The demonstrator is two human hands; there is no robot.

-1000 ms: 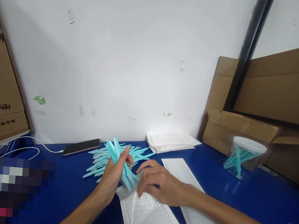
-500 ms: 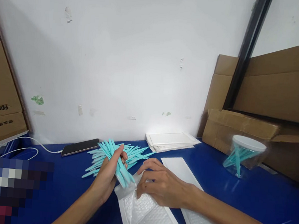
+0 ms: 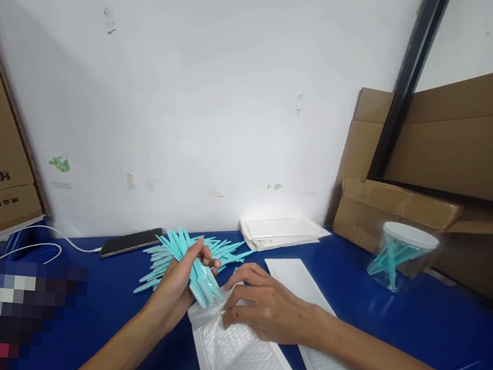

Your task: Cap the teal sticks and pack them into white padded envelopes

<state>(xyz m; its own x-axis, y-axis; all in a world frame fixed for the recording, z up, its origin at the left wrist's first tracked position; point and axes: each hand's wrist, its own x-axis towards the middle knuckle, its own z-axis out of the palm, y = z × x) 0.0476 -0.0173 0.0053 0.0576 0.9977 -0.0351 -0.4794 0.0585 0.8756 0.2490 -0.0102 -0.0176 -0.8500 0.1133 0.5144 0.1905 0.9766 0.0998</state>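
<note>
A bundle of slim teal plastic sticks with tapered ends (image 3: 203, 282) is wrapped in my left hand (image 3: 179, 285), thumb across the top. The bundle's lower ends meet the mouth of a white bubble mailer (image 3: 248, 358); how far they reach inside I cannot tell. My right hand (image 3: 262, 304) lies over the mailer's upper end, its curled fingers gripping the mouth. Beyond my left hand a loose pile of the same teal sticks (image 3: 157, 263) spreads over the blue table (image 3: 101, 310). A second bubble mailer (image 3: 292, 275) lies partly under my right forearm.
A stack of flat white mailers (image 3: 283, 231) rests by the wall. To the right stands a clear tub with a white lid (image 3: 410, 235), teal sticks inside. A phone (image 3: 131, 242) with a white cable lies at left. Cardboard boxes (image 3: 399, 210) border the table.
Both hands stay almost in place. The bundle in my left hand shifts very slightly at the mailer's mouth, and the camera view has moved a little.
</note>
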